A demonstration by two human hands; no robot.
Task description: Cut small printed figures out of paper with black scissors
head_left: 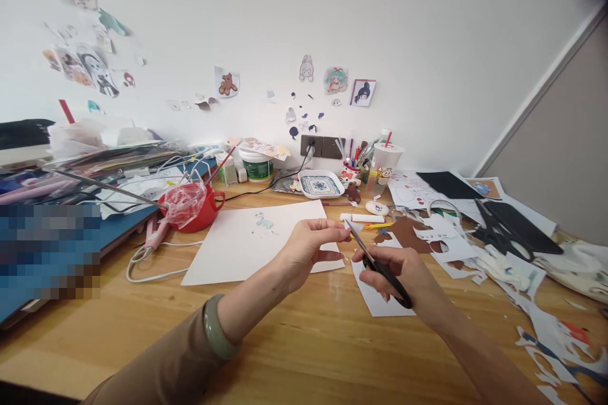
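Note:
My right hand [396,269] is closed round the dark handles of a pair of scissors [380,266], whose blades point up and to the left. My left hand [316,243] is closed in a pinch at the blade tips. Between its fingertips is what looks like a small piece of paper, mostly hidden by the fingers and blades. A large white sheet [228,253] with a small teal figure [264,221] on it lies behind my left hand. Under the scissors rests a smaller sheet of white paper [387,305].
To the left stands a red cup [202,209] beside a corded pink tool [156,234]. A patterned square dish [320,184] and a drink cup [381,168] are at the back. Paper scraps [541,310], brown paper [403,234] and larger black scissors [501,234] cover the right.

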